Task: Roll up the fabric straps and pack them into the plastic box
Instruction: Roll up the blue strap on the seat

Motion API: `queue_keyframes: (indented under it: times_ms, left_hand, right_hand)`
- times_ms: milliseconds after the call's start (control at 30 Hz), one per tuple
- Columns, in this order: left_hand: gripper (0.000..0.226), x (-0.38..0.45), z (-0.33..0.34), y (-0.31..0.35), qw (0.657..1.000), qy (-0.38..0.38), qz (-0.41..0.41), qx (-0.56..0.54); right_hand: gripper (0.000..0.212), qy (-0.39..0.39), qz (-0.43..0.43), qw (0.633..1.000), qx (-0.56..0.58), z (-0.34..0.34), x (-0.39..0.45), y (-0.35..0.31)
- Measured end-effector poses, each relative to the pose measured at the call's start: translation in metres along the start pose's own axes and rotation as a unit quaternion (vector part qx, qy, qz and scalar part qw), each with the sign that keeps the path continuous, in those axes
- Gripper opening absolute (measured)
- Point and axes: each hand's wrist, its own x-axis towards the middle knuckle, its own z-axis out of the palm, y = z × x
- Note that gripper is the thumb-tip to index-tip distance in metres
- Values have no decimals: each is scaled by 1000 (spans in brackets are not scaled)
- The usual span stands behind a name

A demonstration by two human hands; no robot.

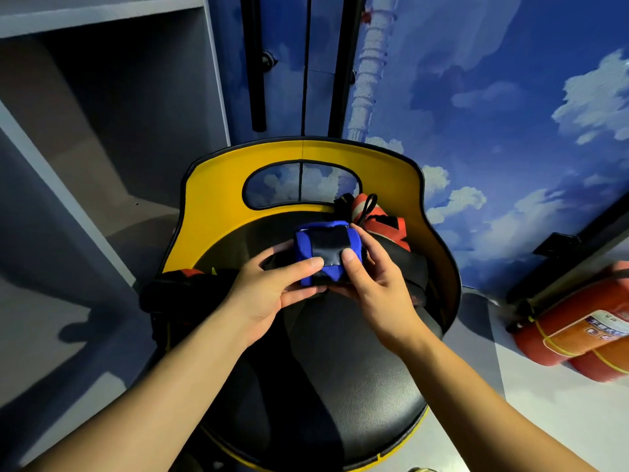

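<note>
A blue fabric strap with a black patch is rolled into a tight bundle and held above the black seat of a yellow-backed chair. My left hand grips its lower left side, thumb on the front. From the right, my right hand holds the roll, its thumb pressing the black patch. An orange strap with a black loop lies on the seat behind the roll. A dark strap with an orange end hangs at the seat's left edge. No plastic box is in view.
An open grey cabinet stands at the left. Behind the chair is a blue wall with painted clouds. Two red fire extinguishers lie on the floor at the right.
</note>
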Motion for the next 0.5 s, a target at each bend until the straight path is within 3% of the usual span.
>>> queue_keyframes:
  times_ms: [233,300,400,500]
  left_hand:
    - [72,0,3,-5,1000,5,14,-19]
    - [76,2,3,-7,999,16,50,-10]
    - [81,6,0,-8,980,84,148,99]
    - [80,7,-6,-10,924,109,268,251]
  right_hand:
    - [47,17,-8,1000,-9,0,-1,3]
    - [60,50,8,996,-78,-2,3,5]
    - [78,131,92,974,-159,-5,7,6]
    - [52,79,188,978,-45,0,5,-2]
